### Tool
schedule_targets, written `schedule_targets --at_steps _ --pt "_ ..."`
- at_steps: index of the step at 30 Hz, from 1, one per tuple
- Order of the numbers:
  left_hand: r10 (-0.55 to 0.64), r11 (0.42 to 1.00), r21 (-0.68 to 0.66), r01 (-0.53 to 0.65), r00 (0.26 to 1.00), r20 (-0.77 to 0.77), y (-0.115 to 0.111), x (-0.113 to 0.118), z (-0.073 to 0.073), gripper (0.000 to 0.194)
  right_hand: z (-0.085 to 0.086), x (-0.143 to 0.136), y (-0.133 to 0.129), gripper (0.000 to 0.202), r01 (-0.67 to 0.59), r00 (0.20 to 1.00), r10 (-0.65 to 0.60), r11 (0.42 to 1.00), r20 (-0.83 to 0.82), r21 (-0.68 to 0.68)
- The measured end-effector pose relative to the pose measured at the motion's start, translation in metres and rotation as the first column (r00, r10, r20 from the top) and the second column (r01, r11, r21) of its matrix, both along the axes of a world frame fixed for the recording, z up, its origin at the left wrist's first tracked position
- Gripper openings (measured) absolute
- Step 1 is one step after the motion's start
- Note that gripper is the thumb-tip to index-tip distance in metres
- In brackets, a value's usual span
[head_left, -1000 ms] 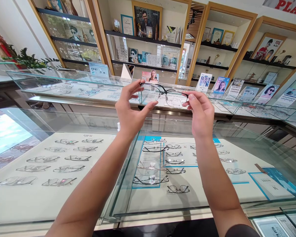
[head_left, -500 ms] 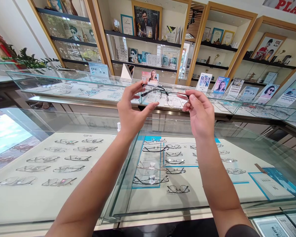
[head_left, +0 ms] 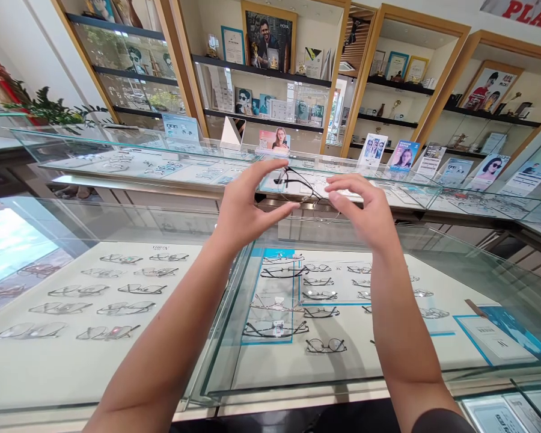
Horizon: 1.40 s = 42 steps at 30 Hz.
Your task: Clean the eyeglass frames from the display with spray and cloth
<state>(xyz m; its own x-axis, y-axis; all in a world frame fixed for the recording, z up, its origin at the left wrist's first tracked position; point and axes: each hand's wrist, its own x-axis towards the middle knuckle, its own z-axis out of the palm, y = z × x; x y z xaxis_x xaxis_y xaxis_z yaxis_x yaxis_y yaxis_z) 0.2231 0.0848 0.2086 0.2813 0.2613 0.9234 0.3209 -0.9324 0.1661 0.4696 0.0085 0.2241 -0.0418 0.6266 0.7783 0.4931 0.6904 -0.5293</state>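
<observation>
A pair of thin, dark-framed eyeglasses point(head_left: 303, 182) is held up in the air between my hands, above the glass counter. The fingertips of my right hand point(head_left: 365, 203) pinch one end of it. My left hand point(head_left: 247, 207) is at the other end, thumb and index finger wide apart around the frame. Its index fingertip is close to the glasses; whether it touches them I cannot tell. The lenses are hard to make out against the background. Under my arms, more eyeglasses point(head_left: 325, 345) lie in rows inside the display case.
The near glass case point(head_left: 216, 385) spans the front, with a left section of eyeglasses point(head_left: 67, 291) and a brochure point(head_left: 500, 340) at right. A second glass counter point(head_left: 139, 144) stands beyond it, bearing several upright cards point(head_left: 403, 155). Wooden shelves point(head_left: 261, 69) line the wall.
The eyeglasses have turned from facing across, lenses side by side, to a slanted angle. My right hand has shifted slightly left and my left hand's index finger has moved right.
</observation>
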Motion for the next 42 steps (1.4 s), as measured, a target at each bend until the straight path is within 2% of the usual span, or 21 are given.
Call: schedule_targets --at_steps 3,8,11,16,20,26,31,35,39,42 --pt "-0.005 0.999 0.051 0.009 0.997 -0.078 -0.007 0.0 0.004 0.062 0.001 -0.002 -0.003 0.01 -0.011 0.994 0.015 0.999 0.113 -0.035" --pt "0.007 0.999 0.045 -0.001 0.991 -0.13 -0.013 0.0 0.007 0.062 0.0 -0.002 -0.005 0.004 -0.005 0.987 0.015 0.998 0.16 -0.063" --pt "-0.013 0.999 0.042 0.019 0.992 -0.129 -0.017 0.0 0.008 0.06 0.0 -0.001 -0.004 0.004 -0.045 0.985 0.06 0.995 0.162 -0.092" --pt "-0.11 0.992 -0.065 0.104 0.99 -0.086 -0.022 0.0 0.01 0.063 -0.002 -0.003 0.0 0.008 -0.166 0.983 0.176 0.97 0.047 -0.177" --pt "-0.205 0.966 -0.167 0.197 0.978 -0.028 -0.021 0.0 0.007 0.066 -0.005 -0.005 0.004 0.015 -0.27 0.963 0.26 0.915 -0.075 -0.299" --pt "-0.373 0.889 -0.271 0.37 0.927 0.041 -0.01 -0.001 0.003 0.066 -0.005 -0.011 0.006 0.016 -0.401 0.915 0.339 0.827 -0.219 -0.394" --pt "-0.443 0.834 -0.33 0.442 0.893 0.076 -0.006 -0.002 0.002 0.071 -0.007 -0.013 0.009 0.022 -0.437 0.899 0.364 0.794 -0.245 -0.423" --pt "-0.448 0.828 -0.335 0.449 0.89 0.085 -0.006 -0.002 0.002 0.072 -0.008 -0.014 0.008 0.027 -0.417 0.908 0.34 0.798 -0.245 -0.436" --pt "-0.443 0.838 -0.33 0.435 0.895 0.055 -0.005 -0.002 0.002 0.07 -0.009 -0.016 0.008 0.021 -0.399 0.914 0.315 0.814 -0.256 -0.422" --pt "-0.384 0.88 -0.296 0.371 0.923 0.014 -0.006 -0.003 0.004 0.072 -0.012 -0.017 0.011 0.017 -0.383 0.915 0.288 0.84 -0.282 -0.385"
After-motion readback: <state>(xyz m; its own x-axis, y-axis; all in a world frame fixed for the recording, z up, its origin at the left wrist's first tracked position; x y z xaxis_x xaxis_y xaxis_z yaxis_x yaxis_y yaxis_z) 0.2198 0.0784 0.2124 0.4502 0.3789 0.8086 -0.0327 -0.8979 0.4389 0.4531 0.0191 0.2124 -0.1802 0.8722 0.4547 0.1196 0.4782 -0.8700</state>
